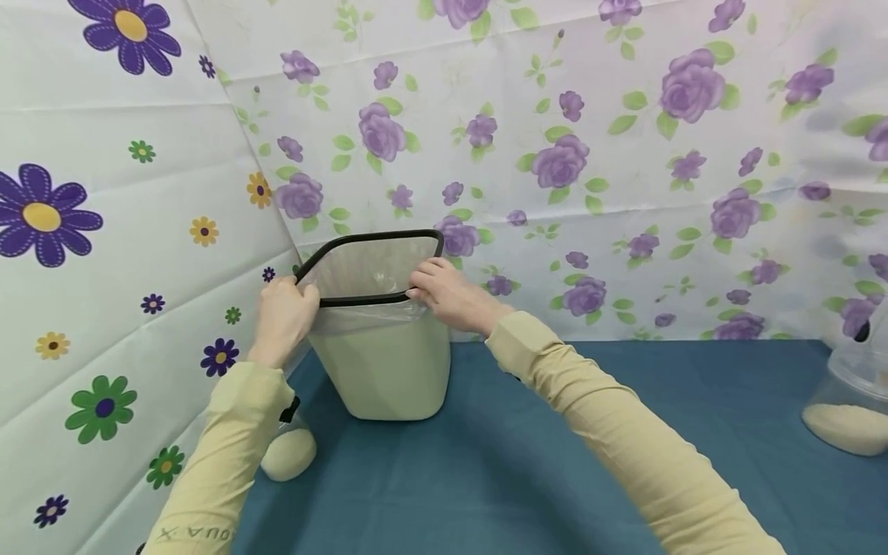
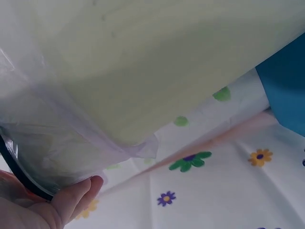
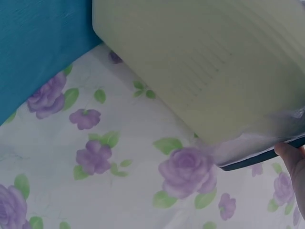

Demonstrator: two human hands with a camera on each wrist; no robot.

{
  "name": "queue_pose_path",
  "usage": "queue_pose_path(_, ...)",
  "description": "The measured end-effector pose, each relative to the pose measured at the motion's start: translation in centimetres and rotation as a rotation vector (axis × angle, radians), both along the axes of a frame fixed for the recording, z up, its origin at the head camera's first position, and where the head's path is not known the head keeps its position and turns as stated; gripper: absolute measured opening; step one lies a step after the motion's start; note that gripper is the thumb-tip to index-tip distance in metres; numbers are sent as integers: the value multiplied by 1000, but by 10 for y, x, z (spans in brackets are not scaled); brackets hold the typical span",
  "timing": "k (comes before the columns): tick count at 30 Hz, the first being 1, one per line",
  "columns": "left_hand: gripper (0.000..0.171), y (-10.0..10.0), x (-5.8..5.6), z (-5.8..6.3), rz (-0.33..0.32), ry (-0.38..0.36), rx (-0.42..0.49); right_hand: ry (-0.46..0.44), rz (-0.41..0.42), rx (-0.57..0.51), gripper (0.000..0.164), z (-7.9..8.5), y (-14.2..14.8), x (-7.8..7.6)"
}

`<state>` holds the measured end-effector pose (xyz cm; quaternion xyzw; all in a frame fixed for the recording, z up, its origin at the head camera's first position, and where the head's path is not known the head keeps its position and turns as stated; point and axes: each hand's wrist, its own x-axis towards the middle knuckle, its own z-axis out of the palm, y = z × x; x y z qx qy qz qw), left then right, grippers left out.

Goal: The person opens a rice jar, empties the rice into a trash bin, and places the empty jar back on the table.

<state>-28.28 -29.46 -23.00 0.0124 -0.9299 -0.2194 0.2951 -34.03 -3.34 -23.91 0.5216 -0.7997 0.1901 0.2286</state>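
Note:
A pale green trash can (image 1: 388,370) stands on the blue cloth, in the corner between two flowered sheets. Inside it hangs a clear plastic liner (image 1: 347,270), whose edge folds down over the outside beneath the black rim ring (image 1: 364,300). My left hand (image 1: 283,317) grips that ring at its near left corner. On the near right side, my right hand (image 1: 454,297) holds the ring with curled fingers. In the left wrist view, the thumb and a finger of my left hand (image 2: 71,202) meet the liner by the ring. The right wrist view catches only part of my right hand (image 3: 295,167) on the ring.
A clear vessel with a cream-coloured bottom (image 1: 289,455) sits beside my left wrist, partly hidden by the sleeve. A similar vessel (image 1: 846,428) is at the far right. Flowered sheets (image 1: 624,270) rise behind and to the left of the blue cloth (image 1: 444,478).

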Motion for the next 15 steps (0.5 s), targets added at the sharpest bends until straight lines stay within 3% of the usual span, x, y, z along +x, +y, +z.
queue_pose_path(7,47,19,-6,1,35,88,-65,35,27,-46,14,0,19,-3)
queue_pose_path(15,44,42,-11,-2,14,84,-51,52,24,-119,13,-7,44,-4)
